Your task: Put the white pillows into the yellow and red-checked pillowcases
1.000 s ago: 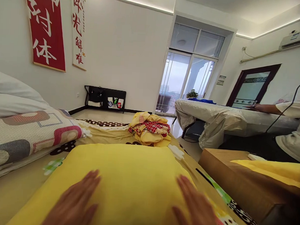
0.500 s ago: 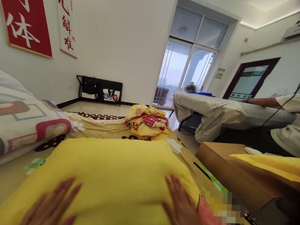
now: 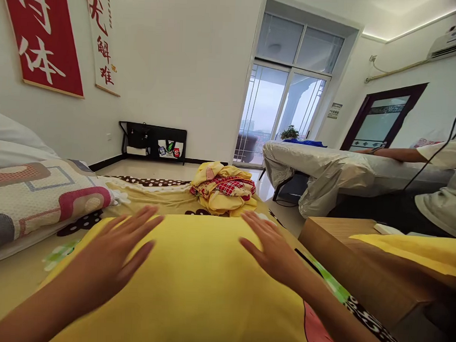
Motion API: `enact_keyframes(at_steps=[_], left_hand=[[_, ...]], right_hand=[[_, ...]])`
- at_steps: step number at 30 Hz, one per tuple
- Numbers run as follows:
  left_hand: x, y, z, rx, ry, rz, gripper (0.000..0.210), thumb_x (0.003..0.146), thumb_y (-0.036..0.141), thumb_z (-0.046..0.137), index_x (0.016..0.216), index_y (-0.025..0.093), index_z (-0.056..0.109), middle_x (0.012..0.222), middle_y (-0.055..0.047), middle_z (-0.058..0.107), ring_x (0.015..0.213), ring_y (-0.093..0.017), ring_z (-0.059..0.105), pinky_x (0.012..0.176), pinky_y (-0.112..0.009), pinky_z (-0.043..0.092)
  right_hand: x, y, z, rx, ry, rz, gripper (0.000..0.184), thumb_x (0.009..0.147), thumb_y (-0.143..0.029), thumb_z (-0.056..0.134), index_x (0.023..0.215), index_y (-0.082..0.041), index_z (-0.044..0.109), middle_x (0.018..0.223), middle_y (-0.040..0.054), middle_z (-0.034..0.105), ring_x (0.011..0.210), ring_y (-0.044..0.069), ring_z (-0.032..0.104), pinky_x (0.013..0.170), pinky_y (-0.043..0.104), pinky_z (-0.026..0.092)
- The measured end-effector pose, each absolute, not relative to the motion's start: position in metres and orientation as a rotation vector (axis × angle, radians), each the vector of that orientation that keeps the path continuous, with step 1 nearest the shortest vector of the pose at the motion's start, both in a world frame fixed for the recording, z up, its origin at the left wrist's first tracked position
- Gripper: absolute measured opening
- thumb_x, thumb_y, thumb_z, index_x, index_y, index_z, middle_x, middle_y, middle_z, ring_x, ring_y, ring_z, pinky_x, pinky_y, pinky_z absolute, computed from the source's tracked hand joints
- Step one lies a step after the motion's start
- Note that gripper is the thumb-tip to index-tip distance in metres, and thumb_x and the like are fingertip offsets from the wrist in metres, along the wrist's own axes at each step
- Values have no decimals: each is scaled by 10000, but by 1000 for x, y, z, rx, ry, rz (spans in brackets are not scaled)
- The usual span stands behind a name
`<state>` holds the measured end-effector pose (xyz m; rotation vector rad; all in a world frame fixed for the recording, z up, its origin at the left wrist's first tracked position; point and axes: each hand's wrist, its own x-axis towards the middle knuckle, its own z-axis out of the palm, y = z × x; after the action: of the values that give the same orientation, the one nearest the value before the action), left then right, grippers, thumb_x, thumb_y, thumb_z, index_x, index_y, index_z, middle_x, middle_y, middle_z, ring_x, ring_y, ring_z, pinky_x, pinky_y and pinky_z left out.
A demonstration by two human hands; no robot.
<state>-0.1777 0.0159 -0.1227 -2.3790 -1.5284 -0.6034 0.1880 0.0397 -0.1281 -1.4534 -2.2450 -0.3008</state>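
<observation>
A plump yellow pillow [image 3: 193, 280] with a pink patch at its lower right lies on the bed in front of me. Over its far left part is my left hand [image 3: 114, 252], fingers stretched out and apart. My right hand [image 3: 272, 248] is spread in the same way over the far right part. Neither hand grips anything; whether the palms touch the fabric I cannot tell. Beyond the pillow sits a crumpled heap of yellow and red-checked cloth [image 3: 225, 188]. The patterned bed sheet [image 3: 155, 195] shows around the pillow.
A patterned pillow [image 3: 49, 196] lies on the left. On the right stands a wooden cabinet [image 3: 338, 246] with a yellow cloth [image 3: 417, 250] over it. Behind that, a person's arm [image 3: 398, 155] rests on a plastic-covered table [image 3: 326, 160]. A black rack [image 3: 154, 140] stands by the far wall.
Both hands have moved forward, from the near part of the yellow pillow to its far edge, with fingers still spread. My forearms now show. The view has tilted slightly up.
</observation>
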Motion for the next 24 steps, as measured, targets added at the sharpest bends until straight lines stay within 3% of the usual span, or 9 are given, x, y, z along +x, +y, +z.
enact_keyframes(at_steps=[2,4,6,8,11,14,24], left_hand=[[-134,61,-100,-2422,-1616,-395,494,922,352,326,1388,241,447,1503,-26,378,1406,-204,294,1148,-429,238],[-101,101,-106,-2402,-1784,-329,468,932,288,312,1360,179,467,1492,-85,394,1398,-214,309,1127,-436,249],[-84,127,-137,-2385,-1905,-315,457,947,270,258,1314,155,506,1416,-128,492,1295,-234,461,1050,-429,347],[-81,141,-176,-2389,-1975,-287,441,939,259,263,1228,134,571,1336,-160,563,1237,-253,517,1021,-438,364],[-88,152,-214,-2422,-2030,-276,427,929,283,266,1106,150,631,1262,-158,616,1219,-261,525,1028,-459,332],[-93,165,-219,-2486,-2089,-258,448,920,339,253,1027,173,655,1155,-144,673,1113,-269,590,961,-471,379],[-94,166,-219,-2501,-2125,-278,484,911,373,241,1130,181,627,1267,-137,616,1220,-256,513,1031,-486,304]], right_hand=[[132,77,-106,-1397,-2344,-93,585,950,-512,359,1436,-186,365,1498,77,365,1409,201,265,1139,431,239],[97,109,-117,-1478,-2285,80,544,962,-448,353,1436,-180,351,1515,86,335,1425,212,215,1143,466,174],[84,131,-150,-1538,-2301,190,488,967,-388,333,1384,-152,425,1446,125,441,1372,236,333,1108,482,226],[84,146,-190,-1568,-2348,296,455,968,-365,314,1329,-153,492,1380,129,518,1316,233,418,1074,466,282],[92,158,-227,-1567,-2377,407,481,975,-398,257,1340,-184,486,1382,105,522,1305,212,429,1066,455,284],[98,169,-231,-1550,-2382,484,516,968,-459,227,1345,-218,483,1382,84,525,1287,207,447,1058,452,285],[98,165,-225,-1544,-2347,532,542,957,-475,228,1355,-206,478,1399,85,507,1301,221,428,1070,460,254]])
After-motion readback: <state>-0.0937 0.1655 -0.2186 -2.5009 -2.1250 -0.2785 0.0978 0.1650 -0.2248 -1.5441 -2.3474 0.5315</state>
